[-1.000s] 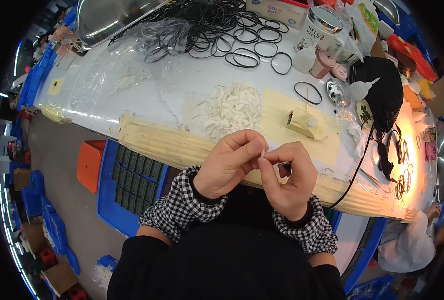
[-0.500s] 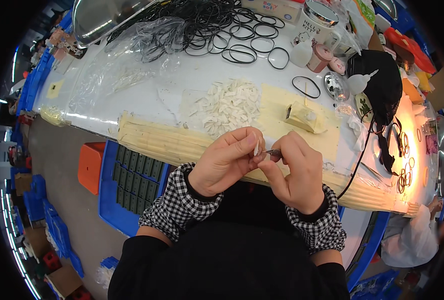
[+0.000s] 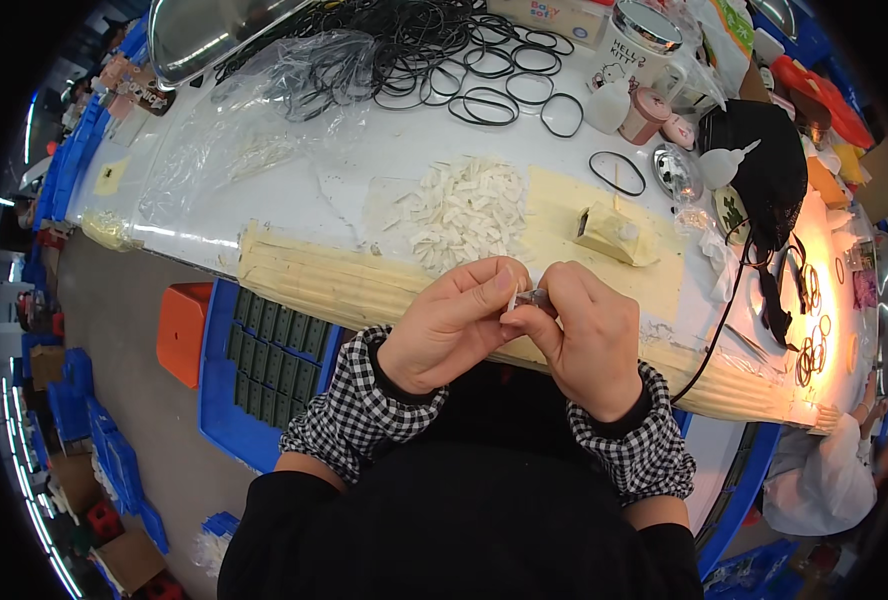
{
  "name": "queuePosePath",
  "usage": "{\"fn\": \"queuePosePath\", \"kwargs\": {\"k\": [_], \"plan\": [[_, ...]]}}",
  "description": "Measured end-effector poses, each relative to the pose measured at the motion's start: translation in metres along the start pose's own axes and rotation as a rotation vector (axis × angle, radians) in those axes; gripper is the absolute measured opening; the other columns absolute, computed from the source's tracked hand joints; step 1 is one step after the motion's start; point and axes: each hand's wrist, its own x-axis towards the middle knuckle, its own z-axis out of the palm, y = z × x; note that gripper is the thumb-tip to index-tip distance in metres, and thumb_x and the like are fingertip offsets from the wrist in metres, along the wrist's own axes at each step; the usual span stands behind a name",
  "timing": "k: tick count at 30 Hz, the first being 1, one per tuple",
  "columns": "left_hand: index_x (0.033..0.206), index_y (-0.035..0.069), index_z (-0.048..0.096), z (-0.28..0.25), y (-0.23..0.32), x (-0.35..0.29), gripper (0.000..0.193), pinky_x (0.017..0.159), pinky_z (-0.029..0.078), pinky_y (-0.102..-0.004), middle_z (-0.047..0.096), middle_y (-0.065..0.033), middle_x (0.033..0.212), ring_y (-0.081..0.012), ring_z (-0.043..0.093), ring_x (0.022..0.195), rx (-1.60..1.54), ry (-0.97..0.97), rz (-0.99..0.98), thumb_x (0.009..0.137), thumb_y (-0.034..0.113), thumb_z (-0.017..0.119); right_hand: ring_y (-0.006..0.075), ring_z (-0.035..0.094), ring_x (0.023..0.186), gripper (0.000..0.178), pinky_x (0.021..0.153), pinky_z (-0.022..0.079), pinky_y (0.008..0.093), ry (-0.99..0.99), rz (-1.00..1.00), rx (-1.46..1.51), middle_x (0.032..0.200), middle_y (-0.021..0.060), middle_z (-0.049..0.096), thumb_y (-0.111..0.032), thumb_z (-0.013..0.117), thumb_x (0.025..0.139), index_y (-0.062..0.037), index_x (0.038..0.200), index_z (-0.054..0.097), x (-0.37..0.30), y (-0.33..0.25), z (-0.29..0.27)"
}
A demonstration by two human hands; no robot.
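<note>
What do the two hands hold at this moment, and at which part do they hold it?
A small grey part is pinched between the fingertips of the left hand and the right hand. Only its middle shows; both ends are hidden by the fingers. What it is cannot be told.

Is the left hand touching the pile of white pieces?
Apart. Head view: left hand sits at the table's near edge, with bare mat between it and the white pile.

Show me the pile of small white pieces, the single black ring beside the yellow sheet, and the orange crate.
pile of small white pieces (image 3: 467,210), head view, middle of the heap.
single black ring (image 3: 617,173), head view, on its band.
orange crate (image 3: 181,332), head view, top face.
</note>
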Motion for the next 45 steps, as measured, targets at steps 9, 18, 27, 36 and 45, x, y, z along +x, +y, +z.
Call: {"fn": "queuePosePath", "kwargs": {"k": [9, 18, 27, 36, 45], "plan": [[0.100, 0.005, 0.055, 0.0009, 0.0011, -0.0005, 0.022, 0.080, 0.042, -0.0248, 0.052, 0.0015, 0.091, -0.0066, 0.048, 0.085, -0.055, -0.023, -0.006, 0.099, 0.027, 0.049, 0.0219, 0.054, 0.054, 0.037, 0.045, 0.042, 0.0323, 0.008, -0.010, 0.006, 0.064, 0.0044, 0.050, -0.042, 0.065, 0.082, -0.0078, 0.074, 0.052, -0.0003, 0.0011, 0.0034], [0.099, 0.005, 0.054, -0.0002, 0.0001, -0.0013, 0.023, 0.078, 0.041, -0.0243, 0.051, 0.0015, 0.091, -0.0065, 0.047, 0.084, -0.064, -0.041, -0.012, 0.100, 0.027, 0.048, 0.0214, 0.054, 0.053, 0.037, 0.045, 0.042, 0.0324, -0.009, 0.000, 0.000, 0.064, 0.0039, 0.049, -0.042, 0.065, 0.082, -0.0085, 0.073, 0.053, -0.0013, 0.0016, 0.0038], [0.099, 0.005, 0.055, 0.0003, -0.0013, -0.0018, 0.023, 0.077, 0.040, -0.0242, 0.052, 0.0007, 0.091, -0.0072, 0.047, 0.083, -0.073, -0.024, -0.011, 0.099, 0.027, 0.049, 0.0214, 0.054, 0.054, 0.040, 0.046, 0.043, 0.0319, 0.001, -0.006, -0.018, 0.066, 0.0042, 0.050, -0.045, 0.064, 0.082, -0.0083, 0.075, 0.052, -0.0002, -0.0002, 0.0034], [0.099, 0.005, 0.054, 0.0017, -0.0005, -0.0036, 0.023, 0.077, 0.041, -0.0246, 0.052, 0.0010, 0.090, -0.0073, 0.047, 0.083, -0.051, 0.011, -0.018, 0.099, 0.028, 0.049, 0.0220, 0.054, 0.053, 0.040, 0.046, 0.042, 0.0323, -0.024, -0.003, -0.011, 0.065, 0.0045, 0.049, -0.045, 0.064, 0.082, -0.0078, 0.075, 0.052, -0.0013, 0.0003, 0.0039], [0.098, 0.006, 0.054, -0.0003, -0.0006, -0.0053, 0.023, 0.077, 0.040, -0.0243, 0.051, 0.0020, 0.088, -0.0067, 0.046, 0.082, -0.053, 0.001, -0.015, 0.100, 0.028, 0.048, 0.0220, 0.054, 0.054, 0.039, 0.046, 0.042, 0.0325, -0.026, -0.003, -0.005, 0.064, 0.0044, 0.049, -0.044, 0.064, 0.081, -0.0078, 0.073, 0.052, 0.0011, -0.0029, 0.0032]]}}
